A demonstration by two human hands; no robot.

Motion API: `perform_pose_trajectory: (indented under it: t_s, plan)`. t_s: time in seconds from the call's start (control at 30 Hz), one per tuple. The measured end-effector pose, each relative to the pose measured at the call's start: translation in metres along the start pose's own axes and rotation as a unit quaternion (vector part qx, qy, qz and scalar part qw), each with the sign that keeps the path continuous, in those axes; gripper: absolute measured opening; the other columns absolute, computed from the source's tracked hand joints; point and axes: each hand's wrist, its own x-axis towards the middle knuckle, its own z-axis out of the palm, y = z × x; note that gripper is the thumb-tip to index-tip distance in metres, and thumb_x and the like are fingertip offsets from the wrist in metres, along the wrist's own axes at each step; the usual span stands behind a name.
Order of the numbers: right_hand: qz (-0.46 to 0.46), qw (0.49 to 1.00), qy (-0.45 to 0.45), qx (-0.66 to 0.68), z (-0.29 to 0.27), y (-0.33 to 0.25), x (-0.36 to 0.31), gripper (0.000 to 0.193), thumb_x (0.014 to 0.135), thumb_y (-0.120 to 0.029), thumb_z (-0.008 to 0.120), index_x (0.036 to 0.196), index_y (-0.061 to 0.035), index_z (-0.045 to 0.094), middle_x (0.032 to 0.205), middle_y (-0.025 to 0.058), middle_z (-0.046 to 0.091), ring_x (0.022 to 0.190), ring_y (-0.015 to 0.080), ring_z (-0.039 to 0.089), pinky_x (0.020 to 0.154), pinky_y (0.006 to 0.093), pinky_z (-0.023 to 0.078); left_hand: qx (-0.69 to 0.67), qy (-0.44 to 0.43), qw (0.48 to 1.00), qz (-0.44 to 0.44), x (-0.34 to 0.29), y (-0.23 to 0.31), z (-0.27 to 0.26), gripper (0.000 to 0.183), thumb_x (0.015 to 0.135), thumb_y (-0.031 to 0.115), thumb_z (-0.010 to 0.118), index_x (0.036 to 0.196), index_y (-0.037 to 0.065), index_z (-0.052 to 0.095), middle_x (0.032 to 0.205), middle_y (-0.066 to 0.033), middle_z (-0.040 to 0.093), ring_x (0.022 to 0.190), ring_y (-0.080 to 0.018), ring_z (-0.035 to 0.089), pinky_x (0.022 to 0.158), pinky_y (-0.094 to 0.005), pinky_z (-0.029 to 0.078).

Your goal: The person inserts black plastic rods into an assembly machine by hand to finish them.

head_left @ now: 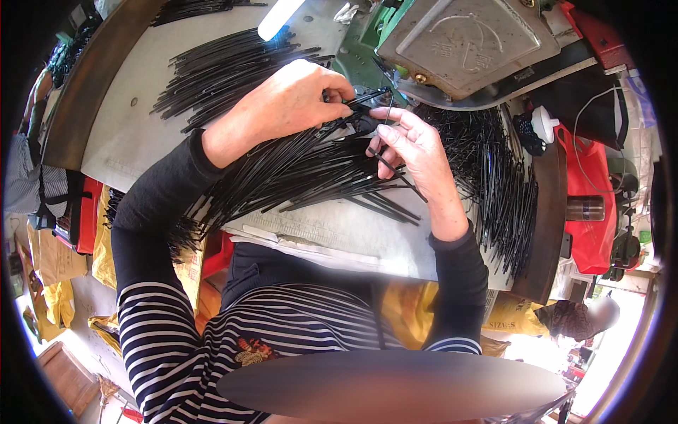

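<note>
Thin black strips [311,161] lie in a loose heap across the pale work table, under and between my hands. My left hand [300,99] is closed, thumb and forefinger pinched at the end of a black strip beside the machine's working area. Just to its right, my right hand [417,145] has its fingers curled around another black strip, which bends below the fingers. The fingertips of both hands are close together but apart. The exact spot where the strips meet the machine is partly hidden by the fingers and dark parts.
A machine with a grey metal cover [470,46] and a green base [364,53] stands at the far side. More strips lie in bundles at the far left [226,71] and right [505,191]. A white lamp [281,18] hangs above. A red bag [590,205] is beyond the table's right edge.
</note>
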Motion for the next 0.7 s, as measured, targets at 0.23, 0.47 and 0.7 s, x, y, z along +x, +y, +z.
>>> perform_pose_trajectory:
  t_s: [0.23,0.47,0.7]
  plan:
    - [0.003,1.0,0.009,-0.003,0.001,-0.001,-0.001,0.033,0.09,-0.016,0.052,0.117,0.003,0.049,0.076,0.0095,0.06,0.049,0.0099,0.056,0.046,0.0188,0.043,-0.056,-0.033,0.997,-0.041,0.004,-0.001,-0.002,0.023,0.078,0.011,0.066,0.094,-0.005,0.063,0.07,-0.0087,0.063,0.051,-0.0106,0.056,0.051,-0.0235,0.045]
    - [0.0,1.0,0.008,0.015,0.001,0.002,0.0,0.034,0.09,-0.016,0.053,0.117,0.0038,0.049,0.077,0.0102,0.06,0.049,0.0102,0.055,0.045,0.019,0.044,-0.114,-0.087,0.987,-0.075,0.008,-0.003,-0.005,0.023,0.08,0.014,0.065,0.091,-0.006,0.064,0.064,-0.0066,0.062,0.046,-0.0086,0.055,0.045,-0.0204,0.043]
    - [0.029,0.991,-0.022,0.125,0.003,0.004,0.003,0.033,0.091,-0.017,0.051,0.117,0.0043,0.048,0.08,0.013,0.061,0.052,0.0116,0.057,0.047,0.0199,0.046,-0.326,-0.172,0.917,-0.153,0.007,-0.013,-0.006,0.027,0.085,0.022,0.062,0.09,-0.005,0.065,0.061,-0.0037,0.06,0.044,-0.0073,0.054,0.038,-0.0166,0.038]
